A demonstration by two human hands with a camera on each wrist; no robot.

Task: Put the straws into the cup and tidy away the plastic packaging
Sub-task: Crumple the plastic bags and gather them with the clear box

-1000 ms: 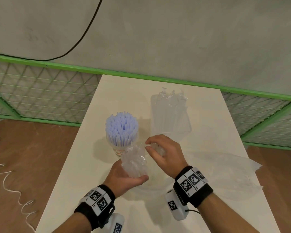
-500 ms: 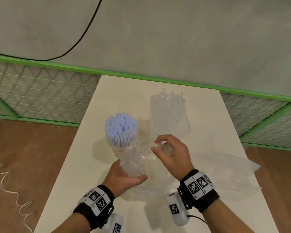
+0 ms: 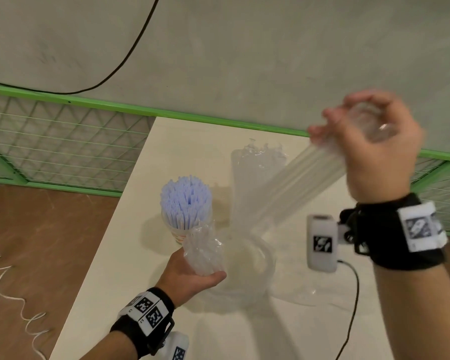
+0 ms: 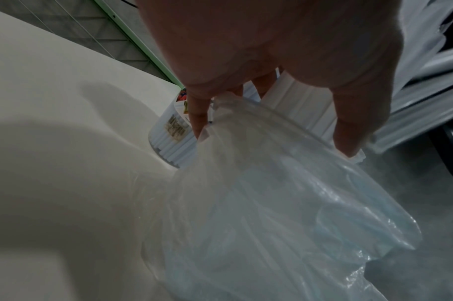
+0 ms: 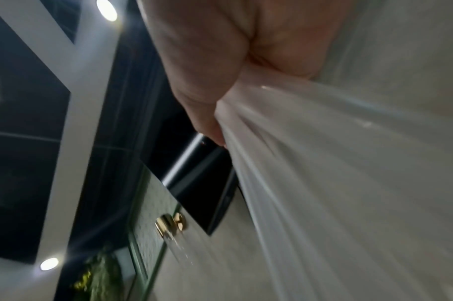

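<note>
A paper cup [image 3: 178,233] packed with pale blue straws [image 3: 186,201] stands left of centre on the white table [image 3: 130,255]; the cup [image 4: 169,130] also shows in the left wrist view. My left hand [image 3: 190,272] grips a bunched wad of clear plastic packaging [image 3: 204,252] just in front of the cup, and the packaging [image 4: 284,213] hangs below its fingers. My right hand [image 3: 369,144], raised high at the right and blurred, grips the other end of the same plastic [image 3: 296,188], pulled taut into a long strip. That plastic [image 5: 349,183] fills the right wrist view.
Another crumpled clear bag [image 3: 255,172] lies upright-looking behind the strip at the table's middle. A green-framed wire fence [image 3: 63,141] runs behind the table below a grey wall. A white cord [image 3: 8,289] lies on the brown floor at left.
My right hand has shot up and to the right, away from the left hand, stretching the plastic into a long taut strip. The left hand and the cup have stayed put.
</note>
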